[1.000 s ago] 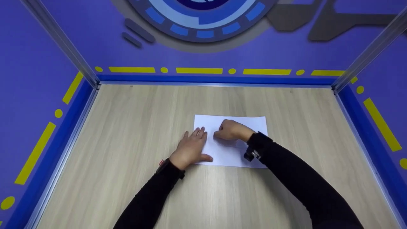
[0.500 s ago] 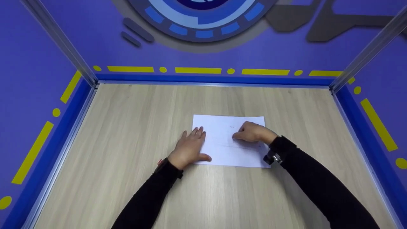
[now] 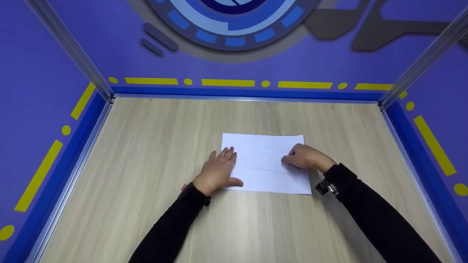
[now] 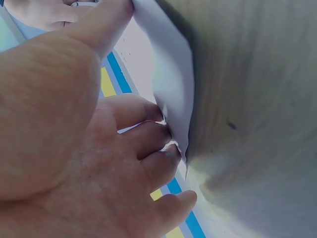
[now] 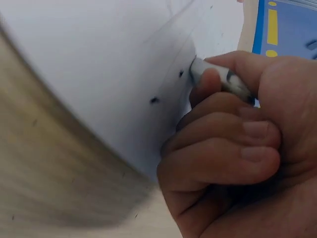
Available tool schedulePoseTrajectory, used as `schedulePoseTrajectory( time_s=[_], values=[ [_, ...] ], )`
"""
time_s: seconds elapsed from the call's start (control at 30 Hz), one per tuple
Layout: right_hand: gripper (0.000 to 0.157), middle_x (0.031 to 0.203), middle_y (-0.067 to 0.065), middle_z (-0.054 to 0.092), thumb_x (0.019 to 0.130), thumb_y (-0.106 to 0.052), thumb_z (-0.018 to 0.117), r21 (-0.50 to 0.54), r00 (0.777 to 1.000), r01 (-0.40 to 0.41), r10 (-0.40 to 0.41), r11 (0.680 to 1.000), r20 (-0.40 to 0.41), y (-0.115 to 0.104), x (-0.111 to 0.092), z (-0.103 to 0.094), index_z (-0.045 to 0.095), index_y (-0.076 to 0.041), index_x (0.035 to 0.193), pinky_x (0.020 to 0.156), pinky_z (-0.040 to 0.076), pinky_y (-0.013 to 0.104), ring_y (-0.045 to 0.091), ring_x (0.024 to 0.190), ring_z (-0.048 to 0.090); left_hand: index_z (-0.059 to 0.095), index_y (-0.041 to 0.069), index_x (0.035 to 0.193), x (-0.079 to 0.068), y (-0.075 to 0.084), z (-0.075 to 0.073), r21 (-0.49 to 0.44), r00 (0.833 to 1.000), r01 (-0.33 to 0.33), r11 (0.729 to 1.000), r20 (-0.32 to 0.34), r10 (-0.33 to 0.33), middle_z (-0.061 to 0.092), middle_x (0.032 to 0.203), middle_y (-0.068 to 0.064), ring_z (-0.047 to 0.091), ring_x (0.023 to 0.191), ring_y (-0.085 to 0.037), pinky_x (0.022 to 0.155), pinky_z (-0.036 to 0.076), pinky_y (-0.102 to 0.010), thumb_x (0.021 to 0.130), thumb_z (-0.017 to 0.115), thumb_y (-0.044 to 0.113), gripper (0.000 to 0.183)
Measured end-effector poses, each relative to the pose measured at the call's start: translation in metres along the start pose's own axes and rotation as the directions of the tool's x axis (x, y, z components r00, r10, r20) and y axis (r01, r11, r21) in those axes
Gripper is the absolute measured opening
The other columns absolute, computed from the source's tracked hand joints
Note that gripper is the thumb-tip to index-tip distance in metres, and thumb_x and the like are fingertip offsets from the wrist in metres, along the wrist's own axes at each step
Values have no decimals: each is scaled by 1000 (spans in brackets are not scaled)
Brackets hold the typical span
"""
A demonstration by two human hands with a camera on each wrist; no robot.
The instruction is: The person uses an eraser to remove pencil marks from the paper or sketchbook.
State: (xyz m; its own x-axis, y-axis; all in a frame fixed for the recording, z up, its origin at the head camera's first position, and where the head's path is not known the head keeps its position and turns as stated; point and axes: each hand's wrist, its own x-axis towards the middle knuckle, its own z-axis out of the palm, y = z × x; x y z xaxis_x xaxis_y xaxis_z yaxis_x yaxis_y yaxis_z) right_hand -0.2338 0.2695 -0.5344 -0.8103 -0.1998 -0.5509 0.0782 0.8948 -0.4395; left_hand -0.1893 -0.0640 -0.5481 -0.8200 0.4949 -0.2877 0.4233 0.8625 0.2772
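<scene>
A white sheet of paper lies on the table, with a faint line across it and small dark specks. My left hand rests on its left edge, fingers spread and thumb at the near corner. In the left wrist view the paper's edge bows up between thumb and fingertips. Toward the sheet's right side, my right hand pinches a small whitish eraser with dark smudges, its end against the paper. Dark crumbs lie close by. The curled fingers hide much of the eraser.
The wood-grain table is enclosed at the back and sides by purple-blue panels with yellow markings. Metal rails run along the panel bases. A small camera is strapped to the right wrist.
My right hand has slid rightward across the paper with the eraser, uncovering the specks and faint line in the middle. The left hand has stayed on the left edge.
</scene>
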Motion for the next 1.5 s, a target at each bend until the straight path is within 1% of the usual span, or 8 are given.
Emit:
schedulePoseTrajectory(
  time_s=[0.37, 0.63, 0.8, 1.03, 1.13, 1.23, 1.4, 1.5],
  values=[
    [48, 56, -9, 39, 98, -35, 63, -42, 1000, -20, 20, 999, -13, -10, 4, 4, 41, -23, 57, 49, 31, 26, 10, 52, 39, 32, 0, 173, -1, 0, 4, 51, 1000, 22, 998, 9, -23, 25, 184, -19, 24, 173, -35, 141, 18, -60, 94, 80, 65, 113],
    [47, 56, -9, 36, 96, -34, 63, -32, 1000, -29, 29, 999, -6, -8, 5, 7, 40, -23, 57, 49, 28, 27, 11, 52, 36, 32, -4, 171, -6, 1, 1, 35, 1000, 16, 999, 2, -16, 27, 183, -20, 26, 172, -35, 140, 20, -59, 93, 83, 62, 115],
    [48, 55, -9, 34, 97, -34, 64, -21, 1000, -24, 24, 999, -9, -7, 4, 7, 39, -23, 57, 49, 27, 26, 10, 51, 34, 33, -3, 171, -9, 0, -2, 23, 999, 19, 1000, 34, -20, 26, 183, -20, 24, 173, -33, 141, 19, -59, 91, 86, 60, 116],
    [50, 56, -8, 41, 100, -37, 64, -46, 1000, -4, 4, 999, 10, -12, 2, 3, 42, -23, 58, 51, 31, 27, 11, 53, 38, 31, -4, 172, -9, -4, -3, 31, 998, 32, 999, 55, -34, 25, 183, -22, 23, 173, -37, 141, 20, -57, 92, 84, 62, 117],
    [51, 57, -8, 41, 104, -40, 63, -40, 999, 43, -42, 998, 30, -25, 1, 4, 44, -23, 60, 52, 33, 28, 12, 54, 41, 30, -4, 172, -10, -5, -5, 35, 998, 31, 999, 59, -33, 24, 183, -22, 23, 173, -37, 141, 20, -57, 92, 83, 63, 117],
    [52, 58, -9, 44, 107, -43, 62, -28, 989, 148, -147, 989, 29, -51, 2, 13, 50, -22, 61, 53, 34, 28, 11, 55, 42, 31, -5, 172, -11, -5, -6, 55, 998, 33, 998, 49, -36, 25, 183, -22, 24, 172, -37, 140, 21, -58, 92, 83, 64, 118],
    [51, 58, -10, 49, 109, -41, 63, -36, 939, 342, -341, 939, 36, -96, 11, 38, 56, -23, 62, 55, 37, 26, 9, 54, 45, 34, -5, 170, -11, -4, -6, 64, 999, 25, 998, 19, -27, 29, 182, -23, 27, 171, -38, 139, 24, -59, 91, 83, 64, 116],
    [50, 57, -11, 47, 109, -39, 64, -48, 918, 392, -388, 919, 74, -110, 18, 53, 55, -24, 63, 55, 37, 26, 8, 54, 45, 35, -4, 170, -10, -1, -4, 61, 1000, 17, 998, 12, -17, 30, 181, -23, 28, 171, -37, 139, 25, -60, 92, 83, 63, 114]
  ],
)
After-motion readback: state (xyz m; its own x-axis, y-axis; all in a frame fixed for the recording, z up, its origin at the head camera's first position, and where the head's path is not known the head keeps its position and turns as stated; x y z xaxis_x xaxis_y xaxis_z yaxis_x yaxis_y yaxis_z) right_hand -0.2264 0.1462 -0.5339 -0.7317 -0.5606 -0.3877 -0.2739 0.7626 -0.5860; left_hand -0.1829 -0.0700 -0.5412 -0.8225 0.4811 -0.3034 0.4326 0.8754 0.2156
